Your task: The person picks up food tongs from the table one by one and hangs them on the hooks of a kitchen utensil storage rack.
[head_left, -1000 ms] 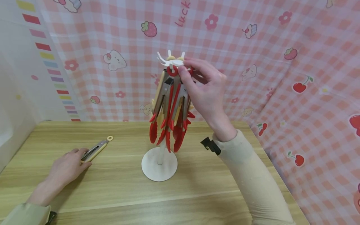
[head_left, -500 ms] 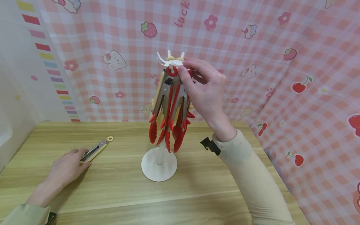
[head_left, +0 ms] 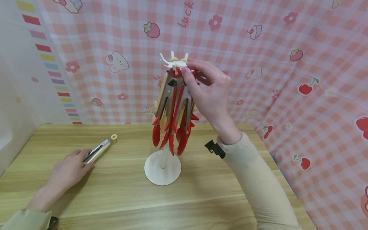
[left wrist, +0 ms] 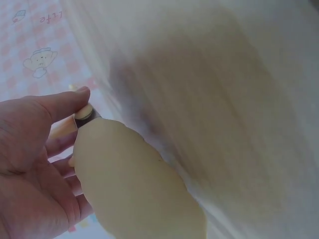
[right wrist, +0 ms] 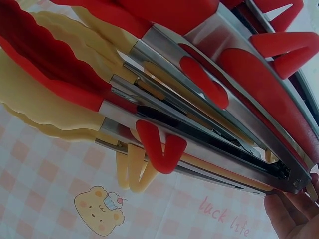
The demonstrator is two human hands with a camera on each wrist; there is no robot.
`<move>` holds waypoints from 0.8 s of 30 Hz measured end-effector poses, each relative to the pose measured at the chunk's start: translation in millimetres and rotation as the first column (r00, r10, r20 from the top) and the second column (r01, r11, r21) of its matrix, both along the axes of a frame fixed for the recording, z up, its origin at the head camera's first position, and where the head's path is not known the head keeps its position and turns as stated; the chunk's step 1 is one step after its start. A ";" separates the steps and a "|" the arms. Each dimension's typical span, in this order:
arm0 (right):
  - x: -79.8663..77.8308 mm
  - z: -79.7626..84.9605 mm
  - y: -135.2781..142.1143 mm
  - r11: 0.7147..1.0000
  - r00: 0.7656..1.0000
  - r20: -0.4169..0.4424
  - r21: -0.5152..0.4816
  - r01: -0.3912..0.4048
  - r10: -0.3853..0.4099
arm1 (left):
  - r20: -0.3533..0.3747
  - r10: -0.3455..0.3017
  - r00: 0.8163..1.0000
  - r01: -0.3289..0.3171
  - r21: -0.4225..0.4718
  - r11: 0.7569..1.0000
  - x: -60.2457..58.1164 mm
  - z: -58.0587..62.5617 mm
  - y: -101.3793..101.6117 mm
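My left hand (head_left: 67,171) holds a pair of cream-tipped kitchen tongs (head_left: 99,151), its yellow ring end pointing away from me over the table's left side. Close up in the left wrist view, the thumb presses near the broad cream head (left wrist: 134,179). At the top of a white stand (head_left: 163,172), my right hand (head_left: 211,88) pinches the ring end of red tongs just under the white hooks (head_left: 179,64). Several red tongs (right wrist: 199,144) and cream tongs (right wrist: 55,104) hang there heads down. The right fingertips are partly hidden behind the thumb and handles.
The stand's round base rests on a wood-grain table (head_left: 126,198). A pink checked cloth (head_left: 129,86) hangs close behind the table and along its right side. A pale wall stands at the left.
The tongs in my left hand have rolled a little and their ring end has shifted slightly up and right. My right hand and the stand keep their places.
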State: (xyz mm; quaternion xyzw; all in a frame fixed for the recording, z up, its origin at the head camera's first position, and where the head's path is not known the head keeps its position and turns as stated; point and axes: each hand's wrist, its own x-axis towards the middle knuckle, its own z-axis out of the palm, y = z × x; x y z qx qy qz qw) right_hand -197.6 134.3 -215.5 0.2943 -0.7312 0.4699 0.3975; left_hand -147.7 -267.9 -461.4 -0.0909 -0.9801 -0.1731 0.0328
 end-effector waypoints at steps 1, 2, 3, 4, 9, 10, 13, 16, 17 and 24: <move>0.0 0.1 0.1 1.000 1.000 -0.002 0.000 0.001 -0.001 | -0.003 0.001 1.000 -0.001 0.005 1.000 0.1 0.6 0.9; 0.1 0.2 0.1 1.000 1.000 -0.003 0.001 0.001 -0.001 | -0.007 0.001 1.000 -0.001 0.010 1.000 0.2 1.3 1.9; 0.1 0.2 0.1 1.000 1.000 -0.005 0.003 0.002 -0.002 | -0.014 0.002 1.000 -0.002 0.015 1.000 0.4 2.2 3.1; 0.2 0.3 0.2 1.000 1.000 -0.007 0.004 0.002 -0.002 | -0.021 0.003 1.000 -0.002 0.021 1.000 0.7 3.1 4.4; -0.1 0.7 0.2 1.000 1.000 -0.016 0.009 -0.002 0.002 | -0.079 0.019 0.997 -0.016 0.038 0.999 2.6 9.6 14.2; -0.1 0.8 0.2 1.000 1.000 -0.016 0.007 -0.004 0.004 | -0.098 0.020 0.995 -0.016 0.044 0.999 2.9 11.2 16.6; 0.0 0.8 0.2 1.000 1.000 -0.015 0.004 -0.007 0.007 | -0.149 0.019 0.989 -0.009 0.069 0.998 4.4 16.7 23.9; 0.3 0.5 0.2 1.000 1.000 -0.012 0.003 -0.008 0.008 | -0.192 0.019 0.981 0.000 0.098 0.995 5.7 21.8 29.5; 0.3 0.3 0.2 1.000 1.000 -0.010 0.004 -0.008 0.008 | -0.198 0.022 0.980 -0.001 0.106 0.994 6.2 23.3 31.0; 0.2 -0.5 0.8 1.000 1.000 -0.003 0.005 -0.018 0.018 | -0.250 0.050 0.967 -0.009 0.161 0.987 8.1 29.7 39.7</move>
